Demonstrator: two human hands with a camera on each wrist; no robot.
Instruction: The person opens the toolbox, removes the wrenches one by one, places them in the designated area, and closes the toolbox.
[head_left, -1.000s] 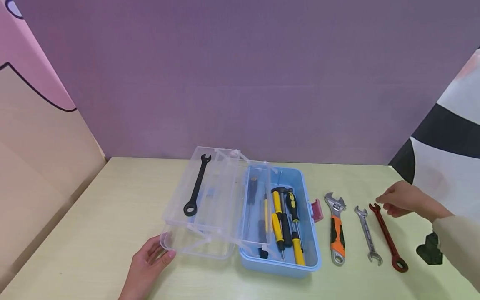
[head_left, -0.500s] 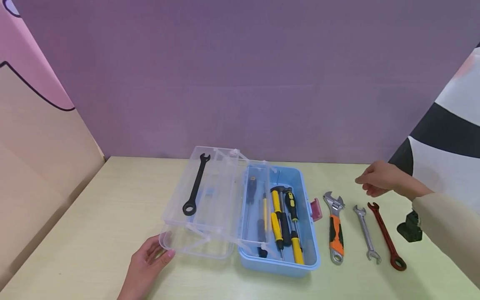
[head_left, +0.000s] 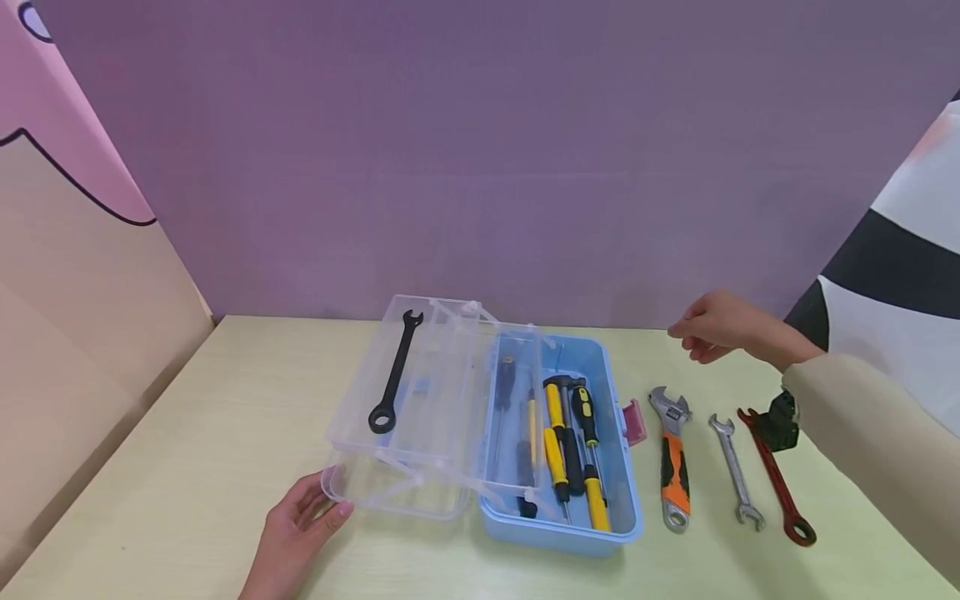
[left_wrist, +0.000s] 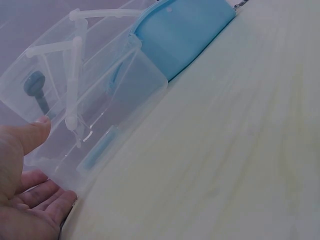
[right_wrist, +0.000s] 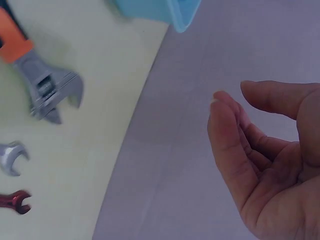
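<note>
My left hand (head_left: 318, 500) (left_wrist: 40, 165) rests with relaxed fingers against the near left corner of the clear fold-out tray (head_left: 420, 400) (left_wrist: 95, 100), thumb on its side wall. A black wrench (head_left: 395, 371) lies in that tray. The tray is hinged on an open blue toolbox (head_left: 622, 500) (left_wrist: 180, 35) holding yellow-and-black screwdrivers (head_left: 558, 442). My right hand (head_left: 693, 337) (right_wrist: 232, 95) hovers empty, fingers loosely bent, above the table behind an orange-handled adjustable wrench (head_left: 671, 454) (right_wrist: 45, 85).
A silver wrench (head_left: 737, 471) (right_wrist: 10, 157) and a red wrench (head_left: 776, 487) (right_wrist: 12, 201) lie right of the adjustable one on the pale table (head_left: 187, 467). A purple wall stands close behind. Tan board borders the left side.
My right hand has risen and moved back and left, from beside the red wrench's head to beyond the adjustable wrench. The left hand and the toolbox have stayed put.
</note>
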